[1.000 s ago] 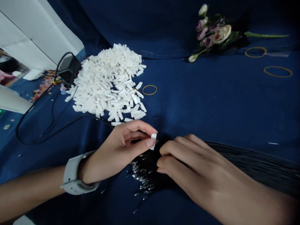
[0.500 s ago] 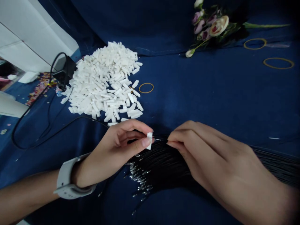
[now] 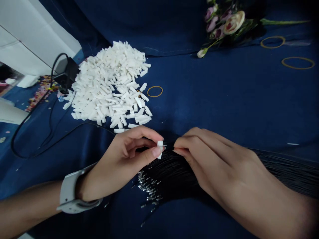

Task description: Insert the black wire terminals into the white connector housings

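Note:
Between the thumb and index finger of my left hand (image 3: pixel 117 162) is a small white plastic connector housing (image 3: pixel 160 143), held upright. My right hand (image 3: pixel 219 166) pinches a thin black wire close to its end. That wire's silvery metal terminal (image 3: pixel 164 145) meets the right side of the housing; how deep it sits inside cannot be seen. Below both hands lies a bundle of black wires (image 3: pixel 176 182), with silvery terminals (image 3: pixel 151 191) fanned out at its left end. A pile of similar white housings (image 3: pixel 107 86) spreads out beyond my left hand.
Dark blue cloth (image 3: pixel 211 93) covers the surface. A black adapter (image 3: pixel 66 74) with a looping cable stands left of the pile. Rubber bands (image 3: pixel 155 96) lie about, and artificial flowers (image 3: pixel 233 23) rest at the back right. My left wrist wears a grey watch strap (image 3: pixel 71 192).
My right hand has moved slightly left, bringing the wire's terminal up to the white housing. The gap between my hands has narrowed. My left hand has hardly moved.

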A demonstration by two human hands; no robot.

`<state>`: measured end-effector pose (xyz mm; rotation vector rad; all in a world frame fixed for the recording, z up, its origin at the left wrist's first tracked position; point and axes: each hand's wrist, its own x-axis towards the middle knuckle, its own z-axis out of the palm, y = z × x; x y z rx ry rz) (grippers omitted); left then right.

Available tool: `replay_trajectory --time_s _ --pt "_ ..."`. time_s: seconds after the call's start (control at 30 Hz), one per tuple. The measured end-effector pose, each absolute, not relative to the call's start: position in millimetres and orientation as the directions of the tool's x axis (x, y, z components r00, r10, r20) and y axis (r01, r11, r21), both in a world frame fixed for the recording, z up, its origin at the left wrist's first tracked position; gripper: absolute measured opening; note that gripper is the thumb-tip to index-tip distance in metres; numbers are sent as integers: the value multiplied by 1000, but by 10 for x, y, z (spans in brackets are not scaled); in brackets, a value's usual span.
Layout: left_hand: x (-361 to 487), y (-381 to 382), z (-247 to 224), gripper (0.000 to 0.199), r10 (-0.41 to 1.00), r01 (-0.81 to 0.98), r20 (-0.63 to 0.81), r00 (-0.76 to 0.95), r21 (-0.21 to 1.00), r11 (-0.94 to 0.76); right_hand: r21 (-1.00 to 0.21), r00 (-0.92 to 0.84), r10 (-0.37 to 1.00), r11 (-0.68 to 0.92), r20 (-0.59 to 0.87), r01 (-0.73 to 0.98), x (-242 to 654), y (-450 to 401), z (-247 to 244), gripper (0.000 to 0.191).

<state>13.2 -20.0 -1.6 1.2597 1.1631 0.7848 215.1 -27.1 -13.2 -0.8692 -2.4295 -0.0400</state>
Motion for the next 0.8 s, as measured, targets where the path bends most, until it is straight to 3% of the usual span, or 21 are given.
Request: replay_trajectory --time_s 0.43,0.6,0.7,0.8 --pt "156 -247 -27 8 936 124 -216 276 974 188 -222 -625 591 792 510 568 2096 -276 -134 17" --pt "176 -197 -23 13 954 91 -166 250 985 147 -374 -589 649 760 481 531 2134 -335 -51 22" --pt "146 -185 -10 12 965 126 -143 220 985 117 -315 -731 560 827 391 465 2176 -377 -65 23" --pt "108 -190 4 8 962 175 -143 233 979 103 -271 -765 526 849 372 453 2189 -384 -102 27"
